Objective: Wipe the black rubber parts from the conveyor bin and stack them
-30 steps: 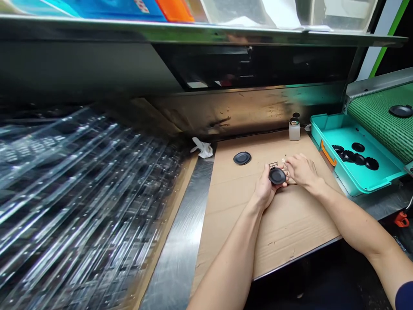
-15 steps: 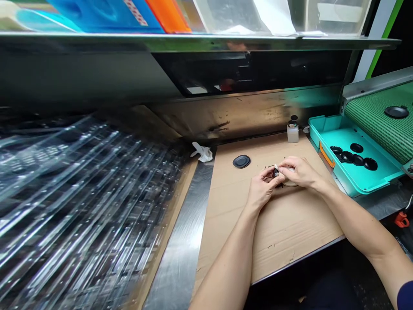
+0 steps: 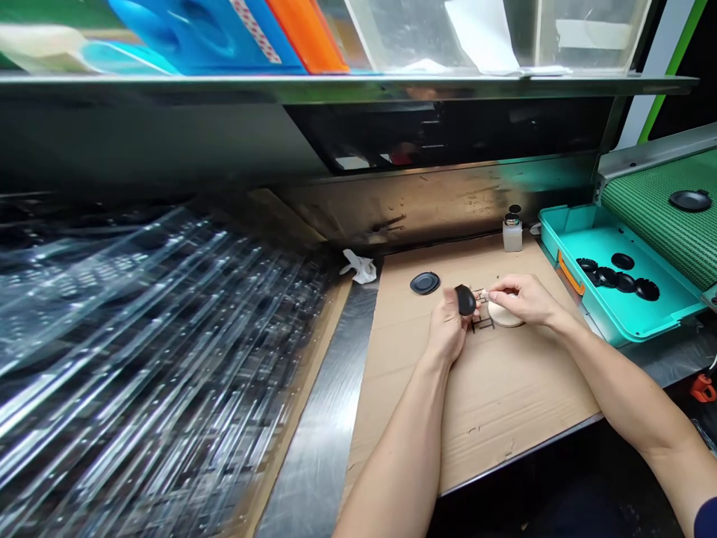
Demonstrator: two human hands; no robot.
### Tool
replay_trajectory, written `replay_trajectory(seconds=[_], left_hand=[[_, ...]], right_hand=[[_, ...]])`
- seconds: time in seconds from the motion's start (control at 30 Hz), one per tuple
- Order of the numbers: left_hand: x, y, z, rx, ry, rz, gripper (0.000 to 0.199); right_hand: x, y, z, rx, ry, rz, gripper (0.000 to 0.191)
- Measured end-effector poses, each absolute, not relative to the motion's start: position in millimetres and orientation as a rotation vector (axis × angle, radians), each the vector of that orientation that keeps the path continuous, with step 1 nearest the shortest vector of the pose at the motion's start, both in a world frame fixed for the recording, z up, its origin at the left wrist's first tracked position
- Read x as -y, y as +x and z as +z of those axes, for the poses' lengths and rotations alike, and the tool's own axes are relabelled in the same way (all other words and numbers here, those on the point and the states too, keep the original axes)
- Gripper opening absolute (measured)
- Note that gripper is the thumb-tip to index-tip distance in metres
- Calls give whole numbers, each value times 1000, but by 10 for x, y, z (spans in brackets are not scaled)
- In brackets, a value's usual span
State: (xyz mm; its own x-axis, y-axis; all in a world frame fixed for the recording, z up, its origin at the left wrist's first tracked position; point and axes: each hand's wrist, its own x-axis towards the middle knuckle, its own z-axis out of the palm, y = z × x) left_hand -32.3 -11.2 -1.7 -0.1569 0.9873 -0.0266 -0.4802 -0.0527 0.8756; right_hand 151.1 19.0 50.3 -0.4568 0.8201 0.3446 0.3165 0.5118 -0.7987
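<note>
We see left hand (image 3: 448,332) closed on black round rubber cap (image 3: 464,300), cap tilted on edge above brown cardboard sheet (image 3: 515,403). Right hand (image 3: 523,299) over pale round disc (image 3: 504,315), grip unclear. Second black cap (image 3: 424,283) flat on cardboard, left of hands. Teal plastic tray (image 3: 632,258) at right.

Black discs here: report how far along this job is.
Looks done: five discs in the teal tray, another disc on the green belt. In hand: one black disc, left hand; right hand on a pale round pad. Remaining: one disc on the cardboard.
</note>
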Motion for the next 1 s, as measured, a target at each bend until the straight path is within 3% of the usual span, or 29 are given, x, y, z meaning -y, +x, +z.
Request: replay_trajectory(seconds=[0.17,0.33,0.53,0.63,0.8,0.9,1.0], left_hand=[[137,-314,131,-705,399,1426,61],[212,-108,171,-666,321,1414,46],[261,-2,116,-627,419,1437,33],[250,-70,98,-660,396,1430,34],[255,-29,95,-627,338,1418,32],[258,5,86,-610,338,1398,30],[248,-74,81,-644,336,1360,34]], right_hand=[[-178,1411,396,1770,-1071,752,21],[-35,1254,295,2006,-1072,469,11],[43,1169,221,2196,-1053,325,15],[5,1230,236,2405,-941,366,11],[-49,1299,269,2329,-1195,130,22],[-47,1275,272,2378,-1092,150,23],[-87,1322,289,2341,-1290,136,25]])
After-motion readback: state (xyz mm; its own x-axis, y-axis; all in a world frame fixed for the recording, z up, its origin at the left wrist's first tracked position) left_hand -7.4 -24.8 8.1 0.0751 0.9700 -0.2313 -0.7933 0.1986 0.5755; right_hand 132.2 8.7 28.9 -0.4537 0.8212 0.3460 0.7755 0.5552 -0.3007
